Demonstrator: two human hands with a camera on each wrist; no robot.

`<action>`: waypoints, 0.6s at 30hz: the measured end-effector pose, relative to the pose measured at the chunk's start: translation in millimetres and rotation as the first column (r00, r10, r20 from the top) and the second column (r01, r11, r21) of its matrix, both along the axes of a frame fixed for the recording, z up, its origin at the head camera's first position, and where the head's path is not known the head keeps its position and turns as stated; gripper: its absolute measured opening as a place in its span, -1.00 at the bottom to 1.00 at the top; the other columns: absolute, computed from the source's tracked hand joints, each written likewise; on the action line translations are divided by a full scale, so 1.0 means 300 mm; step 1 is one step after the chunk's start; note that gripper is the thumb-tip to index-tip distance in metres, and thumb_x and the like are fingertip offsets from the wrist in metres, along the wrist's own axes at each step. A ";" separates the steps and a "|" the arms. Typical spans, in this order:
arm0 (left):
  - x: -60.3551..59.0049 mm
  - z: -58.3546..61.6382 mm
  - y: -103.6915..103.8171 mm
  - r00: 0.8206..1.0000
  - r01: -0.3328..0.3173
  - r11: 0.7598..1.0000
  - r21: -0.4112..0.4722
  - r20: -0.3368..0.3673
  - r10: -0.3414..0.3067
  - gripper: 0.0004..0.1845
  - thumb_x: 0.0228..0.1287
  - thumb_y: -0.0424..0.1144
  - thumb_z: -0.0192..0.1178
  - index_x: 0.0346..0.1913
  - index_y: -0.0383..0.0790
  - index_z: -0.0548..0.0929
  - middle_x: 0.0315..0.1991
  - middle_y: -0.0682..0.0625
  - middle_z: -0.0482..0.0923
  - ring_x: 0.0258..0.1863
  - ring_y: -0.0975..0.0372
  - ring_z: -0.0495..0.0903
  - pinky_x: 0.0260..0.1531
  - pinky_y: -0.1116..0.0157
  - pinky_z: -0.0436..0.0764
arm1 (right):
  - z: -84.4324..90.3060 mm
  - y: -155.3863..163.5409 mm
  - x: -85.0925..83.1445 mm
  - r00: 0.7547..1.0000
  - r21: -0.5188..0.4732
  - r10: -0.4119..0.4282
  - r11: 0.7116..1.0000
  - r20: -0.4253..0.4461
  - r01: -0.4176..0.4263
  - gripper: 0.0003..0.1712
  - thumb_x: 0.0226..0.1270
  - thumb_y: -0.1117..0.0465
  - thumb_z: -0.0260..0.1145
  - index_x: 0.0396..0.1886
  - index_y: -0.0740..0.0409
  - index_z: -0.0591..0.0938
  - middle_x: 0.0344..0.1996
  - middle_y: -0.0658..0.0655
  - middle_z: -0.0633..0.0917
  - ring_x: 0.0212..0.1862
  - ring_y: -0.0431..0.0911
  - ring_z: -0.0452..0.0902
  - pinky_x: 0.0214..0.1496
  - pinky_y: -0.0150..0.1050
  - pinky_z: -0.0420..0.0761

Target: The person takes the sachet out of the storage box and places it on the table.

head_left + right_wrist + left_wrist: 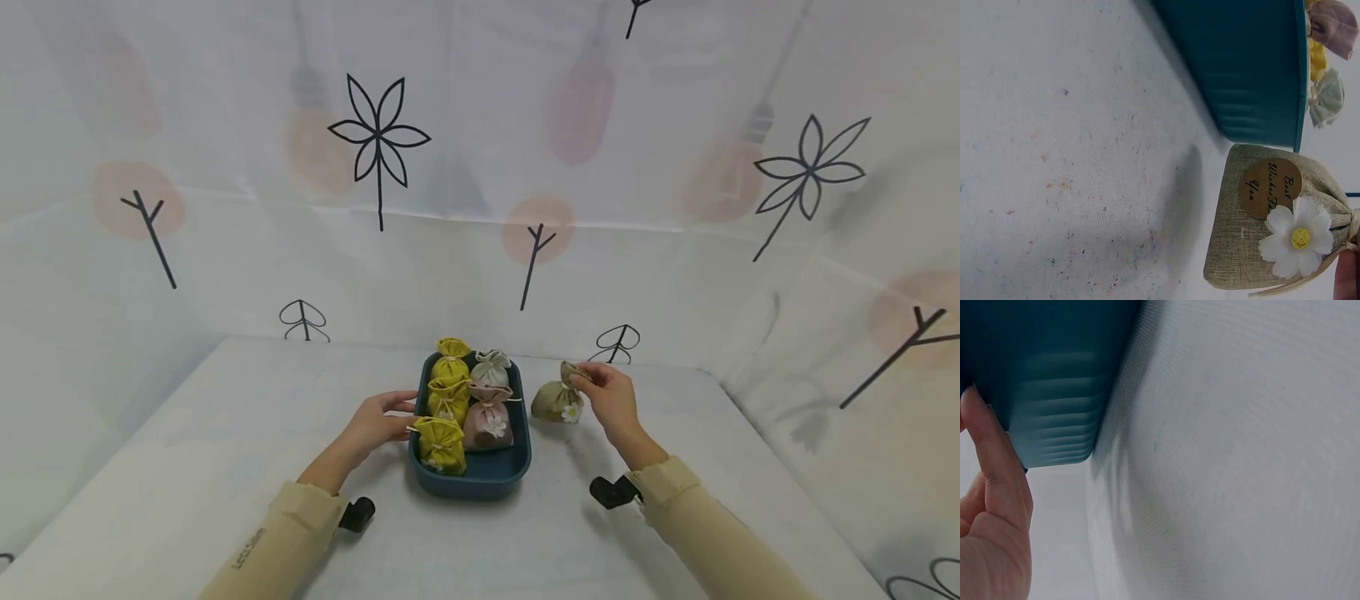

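White tabletop [187, 467] with faint coloured specks (seen in right wrist view); white backdrop cloth [480, 167] printed with black flower [379, 133] and twig outlines, pale orange blobs.

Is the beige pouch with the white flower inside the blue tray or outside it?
Outside. The beige pouch stands on the table right of the blue tray, its tied top pinched by the right hand.

Right hand [1347, 275] mostly cut off beside the sachet [1279, 225]
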State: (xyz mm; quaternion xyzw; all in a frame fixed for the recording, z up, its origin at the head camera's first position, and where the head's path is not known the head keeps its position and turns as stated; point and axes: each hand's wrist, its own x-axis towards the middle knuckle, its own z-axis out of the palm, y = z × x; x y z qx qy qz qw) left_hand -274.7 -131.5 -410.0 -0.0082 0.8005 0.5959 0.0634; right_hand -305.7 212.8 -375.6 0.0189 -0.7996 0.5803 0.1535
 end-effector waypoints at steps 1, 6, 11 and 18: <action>-0.001 -0.001 0.000 1.000 0.001 1.000 0.002 0.000 -0.001 -0.47 0.16 -0.34 0.28 0.23 -0.18 0.46 0.01 -0.15 0.50 -0.29 0.20 0.62 -0.29 0.27 0.64 | -0.004 0.002 -0.005 1.000 -0.004 -0.009 1.000 0.005 0.009 -0.67 0.23 0.33 0.30 -0.06 0.46 0.57 -0.16 0.29 0.65 -0.28 -0.39 0.49 -0.23 -0.55 0.50; 0.001 -0.001 0.002 1.000 0.005 1.000 0.002 0.003 -0.005 -0.46 0.17 -0.33 0.28 0.24 -0.19 0.46 0.02 -0.15 0.50 -0.27 0.20 0.62 -0.28 0.27 0.64 | -0.021 0.016 -0.032 0.998 -0.003 -0.055 0.998 0.033 0.055 -0.65 0.26 0.30 0.29 -0.01 0.43 0.57 -0.08 0.32 0.61 -0.26 -0.41 0.46 -0.22 -0.57 0.47; 0.003 -0.002 0.001 1.000 0.004 1.000 -0.010 0.003 -0.004 -0.46 0.17 -0.33 0.28 0.25 -0.19 0.45 0.02 -0.15 0.50 -0.29 0.20 0.62 -0.27 0.26 0.64 | -0.028 0.020 -0.052 0.997 -0.007 -0.067 0.998 0.031 0.068 -0.67 0.26 0.33 0.27 -0.02 0.44 0.57 -0.10 0.33 0.61 -0.28 -0.39 0.46 -0.24 -0.57 0.47; 0.002 -0.004 0.000 1.000 0.003 1.000 -0.009 0.005 -0.003 -0.46 0.17 -0.33 0.27 0.24 -0.17 0.45 0.03 -0.15 0.49 -0.31 0.21 0.61 -0.26 0.26 0.64 | -0.031 0.017 -0.075 0.997 0.022 -0.068 0.997 0.023 0.068 -0.69 0.27 0.33 0.26 -0.03 0.45 0.57 -0.13 0.33 0.62 -0.25 -0.29 0.47 -0.26 -0.54 0.48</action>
